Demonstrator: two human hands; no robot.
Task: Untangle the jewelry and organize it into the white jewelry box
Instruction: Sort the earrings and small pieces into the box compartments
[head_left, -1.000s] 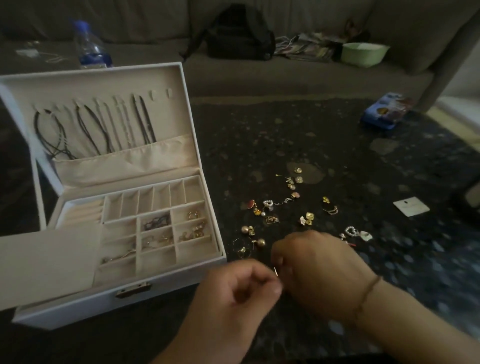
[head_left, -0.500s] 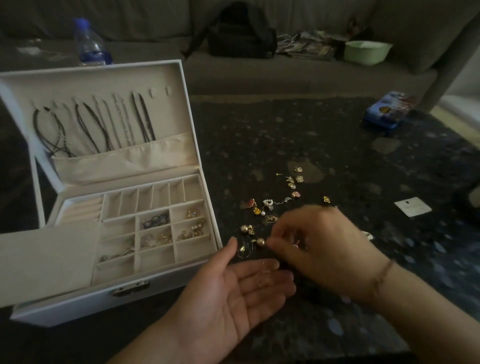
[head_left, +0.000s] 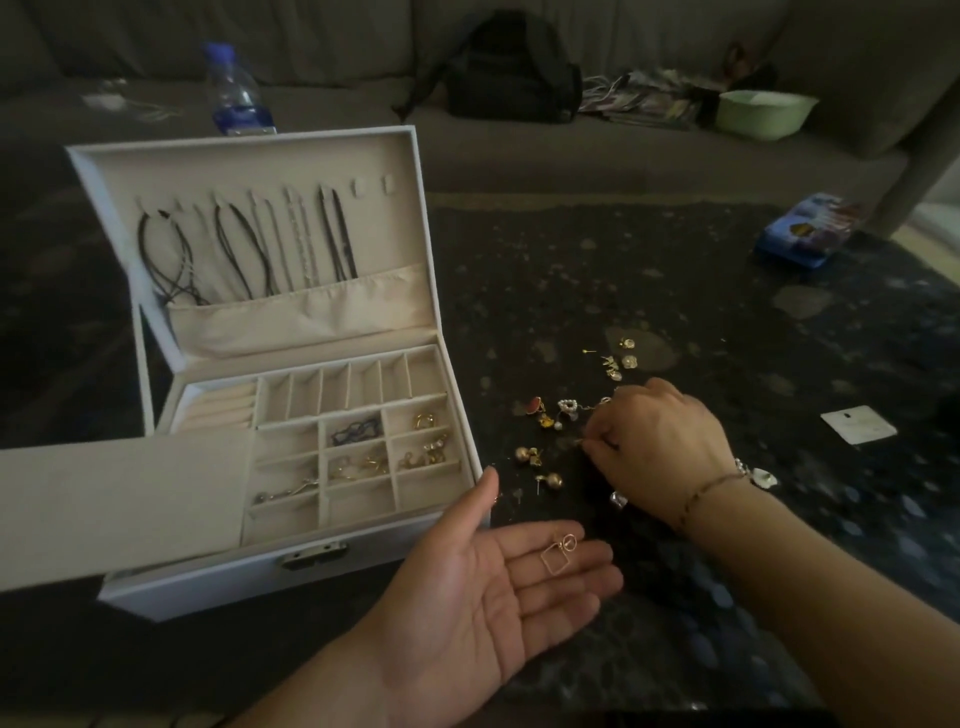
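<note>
The white jewelry box (head_left: 218, 571) stands open at the left, necklaces (head_left: 249, 244) hanging in its lid and several earrings in its small compartments (head_left: 384, 457). My left hand (head_left: 498, 592) lies palm up in front of the box with a thin gold square-and-circle earring (head_left: 558, 553) resting on its fingers. My right hand (head_left: 660, 452) reaches down among the loose earrings (head_left: 545, 415) scattered on the dark table, its fingertips pinching a small gold piece (head_left: 582, 441). Two gold ball studs (head_left: 535, 465) lie just left of that hand.
A blue packet (head_left: 810, 228) lies at the table's far right and a white card (head_left: 860, 423) near the right edge. Behind the table is a sofa with a water bottle (head_left: 231, 91), a black bag (head_left: 514, 67) and a green bowl (head_left: 763, 111).
My left hand has opened flat, palm up, with the square earring on it. My right hand has moved away from it, up into the scattered earrings, and pinches a small piece there.
</note>
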